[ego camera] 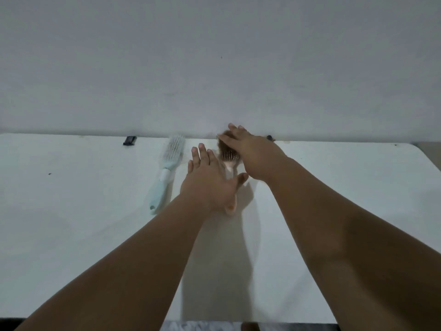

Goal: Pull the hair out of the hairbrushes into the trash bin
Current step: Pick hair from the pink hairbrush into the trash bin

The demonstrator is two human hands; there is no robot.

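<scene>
On table [71, 211]: pink hairbrush [230, 156] lengthwise, head toward wall [214, 68].

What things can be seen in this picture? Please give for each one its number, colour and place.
table: one, white, fills the lower half, against the wall
wall: one, pale grey, behind the table
mint hairbrush: one, pale blue-green, lying on the table left of the hands
pink hairbrush: one, pinkish, on the table, partly under both hands
hair: one clump, brown, on the pink hairbrush's head
black clip: one, black, far table edge, left
dark object: one, black, far table edge, beside the right hand
left hand: one, open, over the pink hairbrush's handle
right hand: one, open, fingers over the hair
</scene>
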